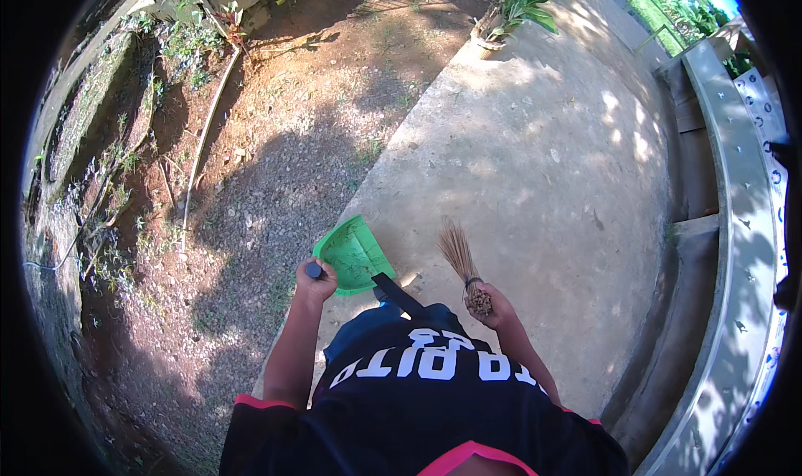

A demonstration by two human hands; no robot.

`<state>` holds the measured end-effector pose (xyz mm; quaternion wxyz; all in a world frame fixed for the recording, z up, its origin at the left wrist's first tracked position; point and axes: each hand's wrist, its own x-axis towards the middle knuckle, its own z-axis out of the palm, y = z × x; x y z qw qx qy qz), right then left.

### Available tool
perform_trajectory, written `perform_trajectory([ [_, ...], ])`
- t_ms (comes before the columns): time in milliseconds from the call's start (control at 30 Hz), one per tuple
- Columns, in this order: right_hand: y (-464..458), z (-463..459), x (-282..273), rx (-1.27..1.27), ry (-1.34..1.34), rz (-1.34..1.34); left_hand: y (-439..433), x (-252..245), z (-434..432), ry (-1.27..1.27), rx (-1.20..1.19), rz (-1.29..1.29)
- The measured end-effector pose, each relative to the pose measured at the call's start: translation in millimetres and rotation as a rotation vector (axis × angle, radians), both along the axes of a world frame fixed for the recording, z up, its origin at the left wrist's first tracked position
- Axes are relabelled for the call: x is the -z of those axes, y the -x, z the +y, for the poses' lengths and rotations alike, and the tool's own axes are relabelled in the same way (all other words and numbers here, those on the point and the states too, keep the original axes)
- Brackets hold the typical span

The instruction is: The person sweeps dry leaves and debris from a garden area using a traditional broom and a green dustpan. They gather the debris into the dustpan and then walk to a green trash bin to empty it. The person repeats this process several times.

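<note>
My left hand [316, 280] is wrapped around the dark-capped handle [314, 270] of a green plastic dustpan [352, 253]. The pan's inside shows smudges of dirt, and it hangs in front of me on the left, over the edge of the concrete. In my right hand [492, 307] is a stick broom [458, 248], gripped at its bound end. Its bristles fan out forward over the concrete path [532, 181]. Whether the bristle tips touch the concrete cannot be told from above.
Gravelly soil [282, 181] borders the path on the left, with a long thin pole [207, 131] lying across it. A potted plant [489, 46] stands at the path's far edge. Along the right runs a low concrete structure with a tabletop-like ledge [742, 238].
</note>
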<state>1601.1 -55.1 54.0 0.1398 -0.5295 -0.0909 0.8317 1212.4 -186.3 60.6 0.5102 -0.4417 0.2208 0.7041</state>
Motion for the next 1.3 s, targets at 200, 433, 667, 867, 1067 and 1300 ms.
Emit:
perform_trajectory([
  [200,24,75,5,-0.198,-0.085,-0.136,2,18,61,-0.022,0.059,0.092],
  [433,41,241,21,-0.535,-0.172,-0.133,-4,58,107,0.082,-0.144,0.073],
  [667,101,423,55,-0.66,-0.424,-0.392,-21,92,152,0.16,-0.245,-0.142],
  [867,175,522,150,-0.784,-0.499,-0.481,-13,111,174,0.145,-0.306,-0.174],
  [1067,198,391,199,-1.252,-0.43,-0.538,-7,111,201,0.199,-0.352,-0.137],
  [1300,146,328,131,-1.368,0.053,-0.089,-7,115,212,0.25,-0.374,-0.105],
])
